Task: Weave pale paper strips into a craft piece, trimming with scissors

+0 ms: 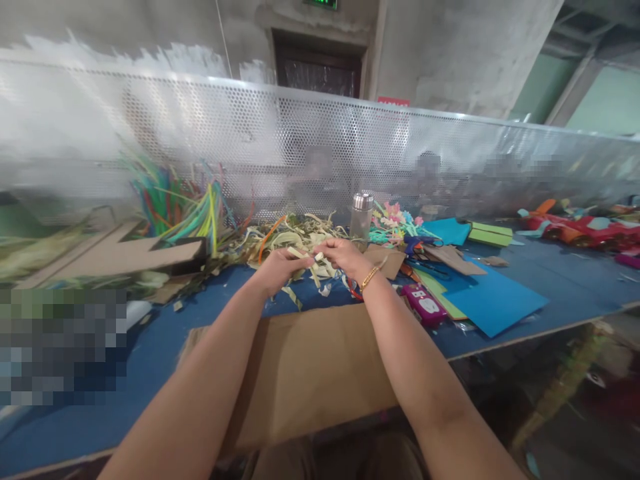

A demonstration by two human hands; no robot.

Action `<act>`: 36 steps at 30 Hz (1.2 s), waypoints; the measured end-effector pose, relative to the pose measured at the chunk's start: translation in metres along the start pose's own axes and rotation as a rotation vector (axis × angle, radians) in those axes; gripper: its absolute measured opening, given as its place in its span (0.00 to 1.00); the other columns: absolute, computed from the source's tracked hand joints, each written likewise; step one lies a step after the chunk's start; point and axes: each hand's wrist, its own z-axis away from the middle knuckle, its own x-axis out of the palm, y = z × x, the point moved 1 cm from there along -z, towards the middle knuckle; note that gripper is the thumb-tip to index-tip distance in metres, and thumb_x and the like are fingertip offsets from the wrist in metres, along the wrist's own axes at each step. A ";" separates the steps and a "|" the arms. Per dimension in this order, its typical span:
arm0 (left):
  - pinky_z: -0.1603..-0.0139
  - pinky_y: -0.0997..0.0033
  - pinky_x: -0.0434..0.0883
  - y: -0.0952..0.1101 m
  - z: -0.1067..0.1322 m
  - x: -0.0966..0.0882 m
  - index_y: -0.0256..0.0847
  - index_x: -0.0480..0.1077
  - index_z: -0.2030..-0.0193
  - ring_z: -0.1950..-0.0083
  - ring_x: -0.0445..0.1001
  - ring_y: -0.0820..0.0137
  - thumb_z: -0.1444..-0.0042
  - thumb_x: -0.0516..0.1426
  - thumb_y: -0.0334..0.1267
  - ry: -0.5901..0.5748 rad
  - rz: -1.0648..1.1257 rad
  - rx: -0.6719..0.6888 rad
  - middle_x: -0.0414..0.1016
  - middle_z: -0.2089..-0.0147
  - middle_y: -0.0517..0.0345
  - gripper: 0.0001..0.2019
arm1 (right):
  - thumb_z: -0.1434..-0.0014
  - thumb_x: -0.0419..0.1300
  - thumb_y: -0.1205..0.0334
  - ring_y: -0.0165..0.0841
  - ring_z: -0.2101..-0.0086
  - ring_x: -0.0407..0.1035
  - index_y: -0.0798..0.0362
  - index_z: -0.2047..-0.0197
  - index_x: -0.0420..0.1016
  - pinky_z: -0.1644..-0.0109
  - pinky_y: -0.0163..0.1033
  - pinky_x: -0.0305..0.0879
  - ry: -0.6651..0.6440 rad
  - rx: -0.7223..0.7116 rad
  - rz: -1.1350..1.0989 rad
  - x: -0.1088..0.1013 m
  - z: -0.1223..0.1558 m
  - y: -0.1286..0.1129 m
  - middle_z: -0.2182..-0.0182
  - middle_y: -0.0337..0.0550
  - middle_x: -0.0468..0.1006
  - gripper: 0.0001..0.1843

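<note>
My left hand [279, 267] and my right hand [344, 257] meet above the blue table, both pinched on a pale paper strip [306, 255] held between them. A gold bracelet [369, 277] circles my right wrist. Just behind the hands lies a heap of pale and green paper strips [287, 237]. Under my forearms rests a brown cardboard sheet [310, 367].
Behind the hands stand a metal bottle [361, 215], a bunch of coloured strips [175, 203] and paper flowers [395, 223]. To the right lie blue paper sheets [493, 300], a pink box [425, 305] and green blocks [490, 233]. A perforated metal screen [320, 147] bounds the table's far side.
</note>
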 end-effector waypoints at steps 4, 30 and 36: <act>0.66 0.72 0.68 0.000 -0.003 0.003 0.38 0.74 0.76 0.68 0.71 0.72 0.66 0.70 0.41 0.081 0.235 -0.004 0.74 0.72 0.58 0.13 | 0.52 0.67 0.47 0.21 0.81 0.54 0.56 0.69 0.74 0.78 0.30 0.49 0.142 -0.046 -0.022 0.012 -0.003 0.000 0.80 0.33 0.68 0.19; 0.74 0.75 0.64 -0.010 -0.010 0.005 0.35 0.71 0.76 0.75 0.67 0.76 0.74 0.73 0.42 0.320 0.436 -0.110 0.71 0.76 0.59 0.20 | 0.51 0.67 0.53 0.31 0.64 0.71 0.54 0.62 0.77 0.60 0.34 0.64 0.274 -0.280 0.497 0.024 -0.003 0.002 0.64 0.43 0.78 0.16; 0.74 0.75 0.63 -0.011 -0.011 0.000 0.36 0.74 0.73 0.73 0.68 0.74 0.70 0.72 0.43 0.273 0.288 -0.044 0.72 0.76 0.59 0.18 | 0.51 0.67 0.52 0.33 0.63 0.73 0.54 0.64 0.77 0.57 0.36 0.67 0.260 -0.250 0.448 0.019 -0.006 0.005 0.65 0.43 0.80 0.15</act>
